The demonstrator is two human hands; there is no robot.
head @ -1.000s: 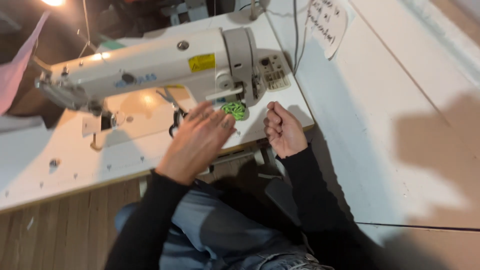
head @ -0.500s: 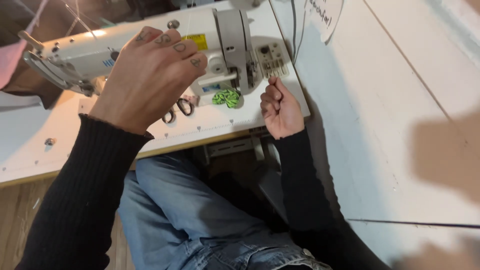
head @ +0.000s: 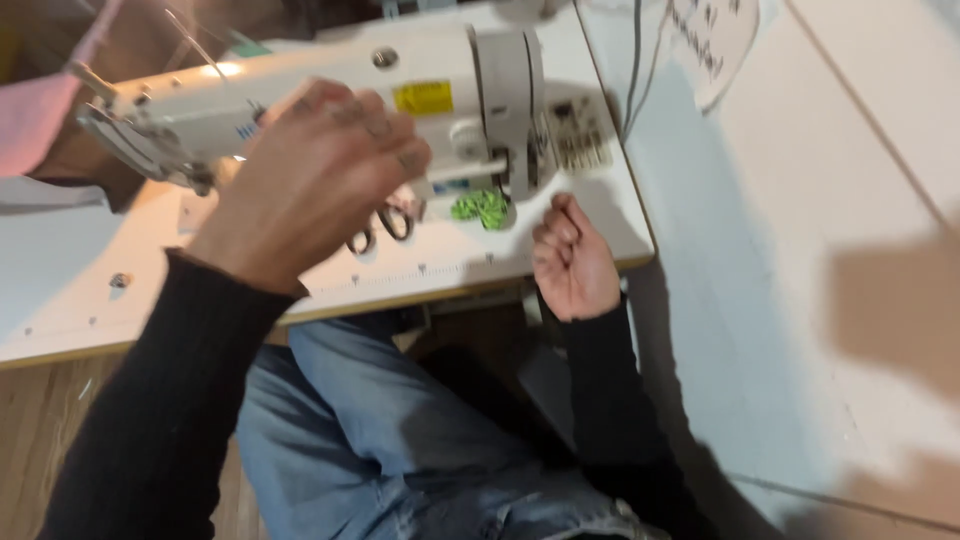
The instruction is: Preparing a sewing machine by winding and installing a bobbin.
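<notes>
My left hand (head: pixel 315 175) is raised close to the camera in front of the white sewing machine (head: pixel 440 85). Its back faces me and its fingers are curled, so the palm is hidden. My right hand (head: pixel 572 262) rests in a loose fist on the front right part of the white table (head: pixel 60 295). Nothing shows in it. A small green bundle (head: pixel 482 207) lies just left of that fist, at the machine's base. Dark-handled scissors (head: pixel 385 225) lie on the table, partly behind my left hand.
A control panel (head: pixel 575 135) sits at the machine's right end. A pale wall (head: pixel 800 250) with a paper note (head: pixel 715 40) stands close on the right. Pink cloth (head: pixel 40 120) hangs at the far left. My legs in blue jeans (head: pixel 370 430) are under the table.
My left hand rose from the table near the scissors towards the camera and its fingers curled. My right hand stayed by the table's edge in a fist. The view shifted slightly.
</notes>
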